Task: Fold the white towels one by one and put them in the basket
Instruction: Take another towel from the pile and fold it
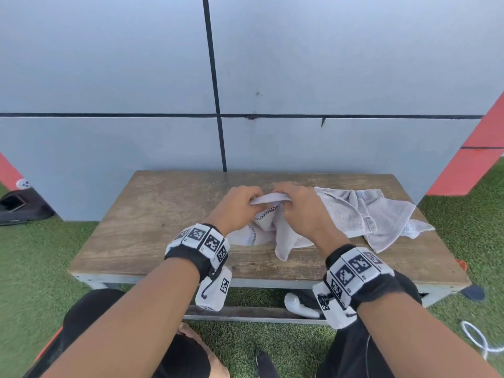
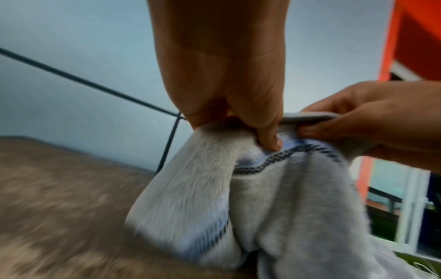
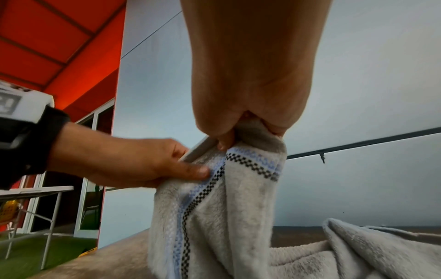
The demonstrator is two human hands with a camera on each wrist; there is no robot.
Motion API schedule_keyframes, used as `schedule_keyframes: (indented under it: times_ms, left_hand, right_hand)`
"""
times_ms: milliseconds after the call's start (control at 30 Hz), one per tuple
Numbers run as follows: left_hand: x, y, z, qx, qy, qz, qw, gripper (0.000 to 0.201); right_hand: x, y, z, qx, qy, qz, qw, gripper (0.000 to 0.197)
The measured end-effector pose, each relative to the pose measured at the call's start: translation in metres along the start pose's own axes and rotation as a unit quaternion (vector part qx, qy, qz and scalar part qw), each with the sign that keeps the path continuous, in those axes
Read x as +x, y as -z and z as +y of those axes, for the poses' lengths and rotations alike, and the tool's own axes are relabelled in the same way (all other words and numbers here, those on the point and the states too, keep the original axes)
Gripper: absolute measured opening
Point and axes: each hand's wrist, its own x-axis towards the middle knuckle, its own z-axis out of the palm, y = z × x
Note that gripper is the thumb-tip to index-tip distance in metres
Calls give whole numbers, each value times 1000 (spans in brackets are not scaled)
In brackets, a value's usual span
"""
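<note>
Hands (image 1: 268,205) pinch white towel (image 1: 283,238) at its unlettered checkered border.

Soft even daylight; blurred, edge-warped wrist views.

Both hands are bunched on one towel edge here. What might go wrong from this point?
1. The left hand and right hand pinch the held towel close together on its top edge, so it hangs bunched; the fold may come out crooked.
2. Its lower part lies beside the second towel on the table; lifting might drag that one.
3. No basket is in view, so placement is uncertain.
</note>
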Motion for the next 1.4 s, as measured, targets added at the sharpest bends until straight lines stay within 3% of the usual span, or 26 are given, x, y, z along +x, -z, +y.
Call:
schedule_keyframes:
  times_ms: [133,267,433,567,633,700,800,833,900,1000,1100,1167,1233,1400]
  left_hand:
    - [-11,4,-37,-19,48,3,999,46]
    - [-19,38,-58,11,76,12,997,42]
    - [-3,92,-56,77,32,63,995,35]
    - [12,143,-32,145,-3,150,978,35]
    - [20,171,-16,183,-12,208,961,38]
    - [23,196,-1,182,-36,282,941,38]
    - [12,209,11,113,-65,341,931,41]
    - [5,205,8,82,-51,322,942,43]
    - [-10,188,-13,44,11,241,969,48]
    - [-38,151,-50,93,109,74,987,58]
    - [-61,109,-76,103,189,-107,971,70]
    - [-67,85,-92,92,226,-212,946,91]
    - [-66,70,-108,86,228,-259,935,103]
    - [-49,42,-114,70,219,-192,954,66]
  right_hand:
    - [0,1,15,-53,-37,10,998,33]
    - [0,18,36,-80,-70,-1,994,25]
    - [14,32,31,-143,-58,-28,988,16]
    - [46,45,7,-150,-62,-14,987,13]
    - [66,59,-13,-163,-41,30,985,19]
    - [80,75,-37,-171,11,124,977,39]
    - [87,82,-51,-76,97,227,966,51]
    - [86,76,-45,-41,109,219,969,52]
    - [79,56,-24,-14,86,139,986,46]
    - [55,18,13,-48,8,-83,995,14]
    - [28,-6,40,-123,-61,-301,944,24]
    - [15,-10,49,-145,-101,-388,905,34]
    - [10,-11,53,-143,-143,-402,893,41]
    - [16,-28,81,-202,-168,-333,906,37]
